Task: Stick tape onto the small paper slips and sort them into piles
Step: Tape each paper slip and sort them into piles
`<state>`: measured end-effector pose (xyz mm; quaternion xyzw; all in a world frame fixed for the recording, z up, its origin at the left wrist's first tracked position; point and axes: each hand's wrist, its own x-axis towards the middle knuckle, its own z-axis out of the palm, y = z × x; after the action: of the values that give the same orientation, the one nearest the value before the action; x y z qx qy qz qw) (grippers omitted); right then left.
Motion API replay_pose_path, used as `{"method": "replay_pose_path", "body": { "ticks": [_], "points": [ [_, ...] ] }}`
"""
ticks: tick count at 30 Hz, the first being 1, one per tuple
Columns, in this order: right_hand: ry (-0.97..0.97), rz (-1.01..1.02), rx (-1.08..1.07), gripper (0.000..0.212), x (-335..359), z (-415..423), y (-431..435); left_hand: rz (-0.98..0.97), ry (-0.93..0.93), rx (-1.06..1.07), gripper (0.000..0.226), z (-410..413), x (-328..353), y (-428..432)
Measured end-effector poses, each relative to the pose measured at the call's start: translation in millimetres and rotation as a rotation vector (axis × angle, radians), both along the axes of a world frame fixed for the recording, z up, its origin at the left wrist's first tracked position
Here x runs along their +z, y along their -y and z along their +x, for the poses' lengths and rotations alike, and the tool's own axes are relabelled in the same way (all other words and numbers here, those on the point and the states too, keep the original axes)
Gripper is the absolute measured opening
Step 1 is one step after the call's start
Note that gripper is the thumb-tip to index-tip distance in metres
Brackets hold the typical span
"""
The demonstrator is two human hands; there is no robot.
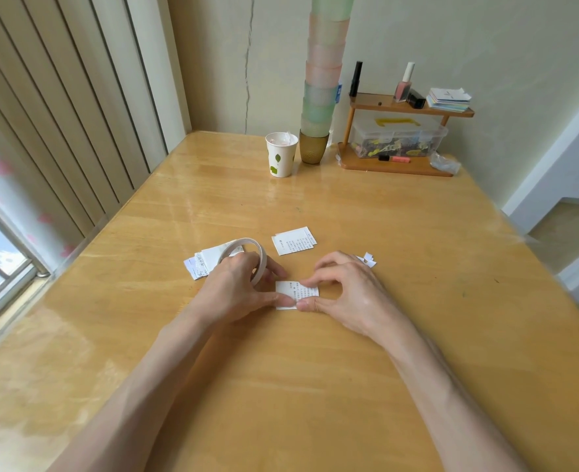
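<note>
Wooden counter (315,386) carries all items. Left hand (237,291): fingers curled through the tape roll (245,240), which stands tilted over them; the thumb lies flat along the near left edge of the printed paper slip (296,291). Right hand (346,294): fingers curled, forefinger tip on the far edge of the slip, thumb tip at its near edge, pinching it. The slip lies flat on the counter between the two sets of fingers. One pile of printed slips (294,240) lies beyond the fingers, apart from them. A second pile (201,264) lies left of the left fingers, partly behind the roll. Small white scraps (368,259) lie just behind the right fingers.
</note>
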<state>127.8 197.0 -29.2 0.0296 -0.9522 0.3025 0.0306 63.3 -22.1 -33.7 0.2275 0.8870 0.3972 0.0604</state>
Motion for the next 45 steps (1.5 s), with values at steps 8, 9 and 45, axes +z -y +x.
{"method": "replay_pose_path", "body": {
  "ticks": [8, 9, 45],
  "points": [
    [-0.028, -0.099, 0.01, 0.027, -4.1, -2.1, 1.0, 0.039, 0.03, 0.006, 0.042, 2.1, 4.6, 0.2],
    [-0.026, -0.141, 0.007, 0.024, -3.5, -1.7, 1.3, 0.04, 0.037, 0.013, 0.038, 2.2, 5.5, 0.0],
    [-0.178, -0.979, -0.296, 0.012, 3.7, 1.1, 33.2, 0.422, 0.109, 0.135, 0.034, 21.7, 16.8, -21.4]
  ]
}}
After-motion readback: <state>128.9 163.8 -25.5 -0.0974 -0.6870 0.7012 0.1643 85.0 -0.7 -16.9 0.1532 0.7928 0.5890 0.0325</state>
